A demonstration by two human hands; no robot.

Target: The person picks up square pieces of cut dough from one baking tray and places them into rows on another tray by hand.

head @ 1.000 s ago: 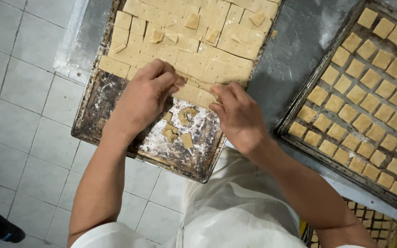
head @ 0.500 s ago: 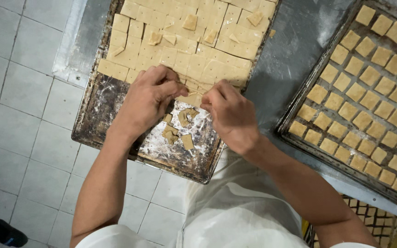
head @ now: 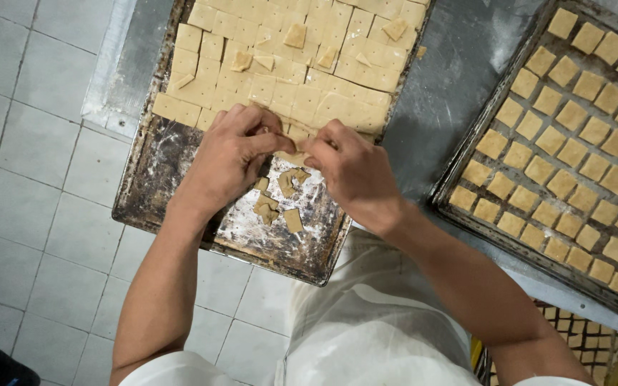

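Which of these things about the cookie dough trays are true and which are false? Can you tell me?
1. Both hands, the left hand and right hand, meet at the near edge of the cut dough sheet. True.
2. The right tray holds one uncut sheet. False: it holds separate dough squares in rows.
3. Small dough scraps lie on the floured left tray. True.
4. The floor is wooden. False: it is light tile.

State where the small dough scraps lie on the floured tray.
In the head view, the dough scraps lie on the bare, floured near end of the left baking tray, just below and between the left hand and right hand.
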